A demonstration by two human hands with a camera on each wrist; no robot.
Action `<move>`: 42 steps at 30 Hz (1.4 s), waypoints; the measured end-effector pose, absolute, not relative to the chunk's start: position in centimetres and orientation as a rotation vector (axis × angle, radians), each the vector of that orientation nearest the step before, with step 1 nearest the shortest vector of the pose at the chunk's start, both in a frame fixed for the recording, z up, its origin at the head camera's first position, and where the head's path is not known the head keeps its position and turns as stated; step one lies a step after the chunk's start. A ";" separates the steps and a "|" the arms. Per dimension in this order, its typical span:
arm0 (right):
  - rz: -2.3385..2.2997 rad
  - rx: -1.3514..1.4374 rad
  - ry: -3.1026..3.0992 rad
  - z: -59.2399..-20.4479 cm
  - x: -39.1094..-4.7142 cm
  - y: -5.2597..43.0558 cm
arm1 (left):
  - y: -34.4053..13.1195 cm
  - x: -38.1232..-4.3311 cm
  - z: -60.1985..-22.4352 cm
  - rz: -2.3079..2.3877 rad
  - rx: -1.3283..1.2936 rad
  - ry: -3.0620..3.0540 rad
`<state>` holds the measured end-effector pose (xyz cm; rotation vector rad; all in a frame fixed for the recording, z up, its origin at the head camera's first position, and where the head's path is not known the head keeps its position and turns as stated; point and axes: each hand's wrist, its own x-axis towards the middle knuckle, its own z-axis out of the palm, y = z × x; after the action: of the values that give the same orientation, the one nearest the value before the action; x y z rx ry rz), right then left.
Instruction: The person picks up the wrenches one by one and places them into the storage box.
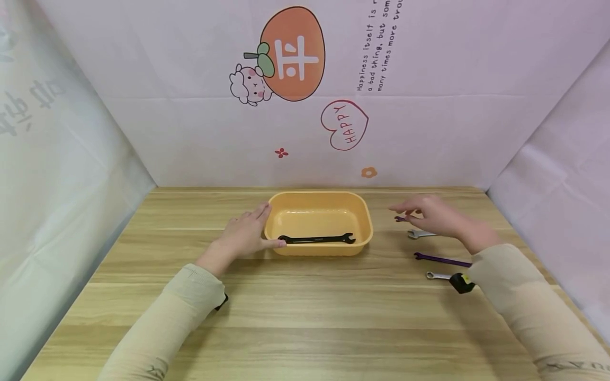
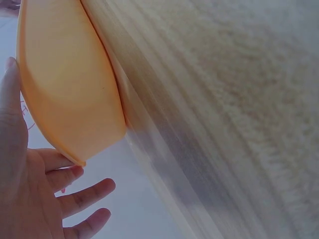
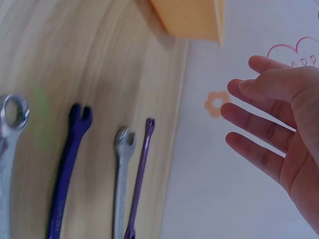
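Observation:
A yellow plastic bin (image 1: 319, 250) stands near the back of the table, with a black wrench (image 1: 316, 239) lying along its near side. At the bin's left end my left hand (image 1: 243, 233) holds the rim, thumb over the near corner and index finger at the far one; its other fingers spread loose in the left wrist view. To the right of the bin, my right hand (image 1: 436, 214) hovers over the tools with relaxed fingers and nothing in them. Below it lie a thin purple wrench (image 3: 140, 184), a silver wrench (image 3: 121, 184), a thicker purple wrench (image 1: 443, 259) and a silver ring-ended wrench (image 1: 437, 275).
A white cloth wall (image 1: 214, 143) with printed pictures rises behind the table's back edge, and pale cloth hangs at both sides. The wood-grain table top (image 1: 324, 312) stretches in front of the bin. A black wrist camera (image 1: 461, 283) on the right arm partly covers the ring-ended wrench.

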<state>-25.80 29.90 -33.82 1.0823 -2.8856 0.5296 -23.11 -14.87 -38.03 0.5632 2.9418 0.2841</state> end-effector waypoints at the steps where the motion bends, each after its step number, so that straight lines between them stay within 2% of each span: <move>1: 0.542 1.087 -2.885 -34.0 -25.8 30.1 | -14.9 -23.1 -38.0 0.280 0.565 2.943; 10: 0.583 1.106 -2.819 -35.7 -26.0 32.4 | -14.9 -23.3 -38.3 0.275 0.564 2.937; 27: 0.508 0.959 -3.018 -37.9 -25.7 35.7 | -15.0 -23.3 -38.2 0.268 0.568 2.933; 42: 0.500 0.989 -3.011 -39.6 -26.2 37.6 | -15.0 -23.2 -38.3 0.270 0.562 2.940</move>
<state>-26.16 37.55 -39.61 0.9886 -3.0109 0.5005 -23.20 -14.98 -38.25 0.5624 2.9396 0.2705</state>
